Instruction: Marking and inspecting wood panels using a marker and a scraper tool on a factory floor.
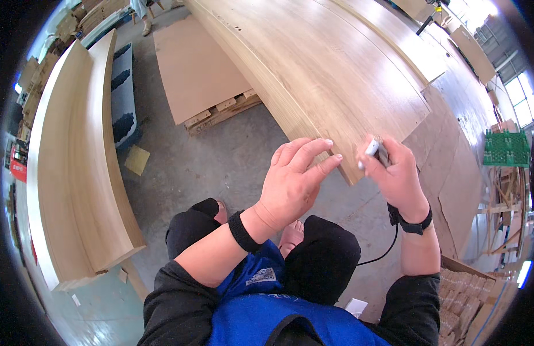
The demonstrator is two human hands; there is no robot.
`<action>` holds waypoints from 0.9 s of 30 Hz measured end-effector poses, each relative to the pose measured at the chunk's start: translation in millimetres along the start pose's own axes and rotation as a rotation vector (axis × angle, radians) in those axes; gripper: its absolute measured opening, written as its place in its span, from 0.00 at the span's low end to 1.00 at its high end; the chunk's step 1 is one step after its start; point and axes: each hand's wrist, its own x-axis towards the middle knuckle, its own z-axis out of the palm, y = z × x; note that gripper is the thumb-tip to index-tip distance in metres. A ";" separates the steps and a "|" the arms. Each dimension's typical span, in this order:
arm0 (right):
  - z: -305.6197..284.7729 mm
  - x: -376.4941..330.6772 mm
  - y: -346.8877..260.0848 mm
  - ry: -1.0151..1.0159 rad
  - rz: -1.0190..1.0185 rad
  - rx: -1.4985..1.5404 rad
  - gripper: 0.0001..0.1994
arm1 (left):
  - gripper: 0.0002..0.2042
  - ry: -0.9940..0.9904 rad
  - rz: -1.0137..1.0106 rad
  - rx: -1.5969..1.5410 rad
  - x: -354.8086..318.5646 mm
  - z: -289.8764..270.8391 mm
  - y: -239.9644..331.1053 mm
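Note:
A long wood-grain board (336, 63) stretches away in front of me, and its near corner lies between my two hands. My left hand (293, 179) is at the corner's left edge, thumb and fingers stretched out and slightly apart, with nothing visible in them. Whether the fingertips touch the edge I cannot tell. On the right, my right hand (398, 176) is closed around a small white-and-grey object (372, 147) beside the board's end. Fingers hide much of that object, and its kind is unclear. Both wrists wear black bands.
Another long wood-grain panel piece (85, 161) stands at the left, by a blue-grey pallet (123, 98). A brown sheet (192, 63) rests on a wooden pallet (220, 111). Green crates (506, 148) are at the far right; a box of cardboard pieces (460, 300) sits lower right.

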 end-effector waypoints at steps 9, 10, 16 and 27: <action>-1.7 -10.9 -9.5 0.123 0.060 0.238 0.04 | 0.32 0.007 -0.015 -0.040 -0.2 -0.9 0.9; 0.6 -10.0 -7.8 0.123 0.061 0.239 0.04 | 0.32 0.006 -0.026 -0.046 0.2 -0.8 0.9; -2.7 -9.1 -6.3 0.002 -0.006 -0.064 0.04 | 0.32 0.002 -0.025 -0.036 -0.8 -2.4 0.9; -10.0 -18.9 -14.4 -0.022 0.046 -0.170 0.05 | 0.28 0.043 -0.017 -0.074 -1.2 -4.3 3.7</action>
